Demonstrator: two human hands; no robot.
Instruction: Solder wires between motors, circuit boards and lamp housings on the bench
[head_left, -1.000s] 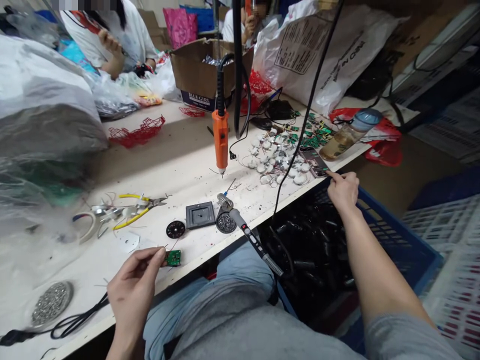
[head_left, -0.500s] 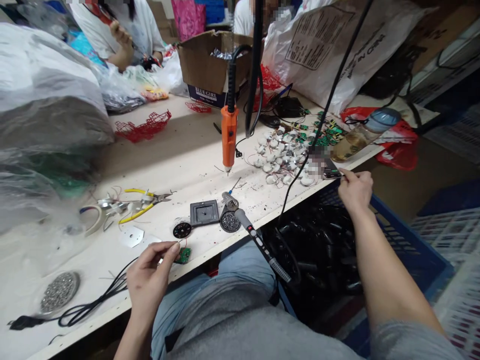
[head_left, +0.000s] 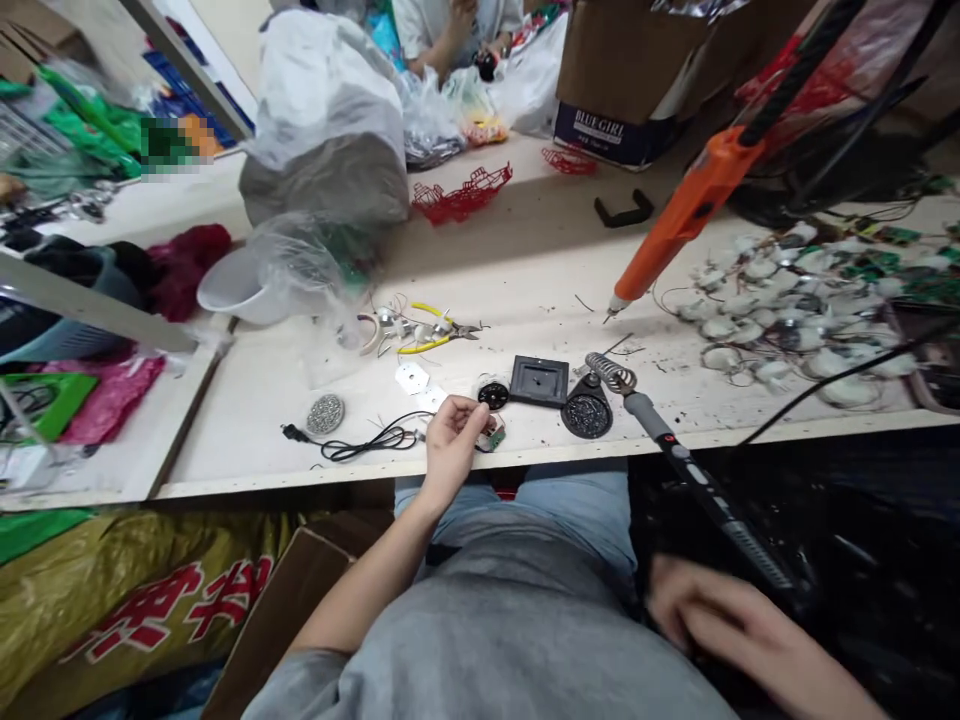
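My left hand pinches a small circuit board between thumb and fingers at the front edge of the counter, just below the black disc; whether the board touches the surface I can't tell. My right hand is well apart, low beside my lap, blurred, so I can't tell whether it holds anything. I judge the board light and stiff, its thin wires and joints fragile, so I'd grip it by the bare edges and avoid tugging the leads.
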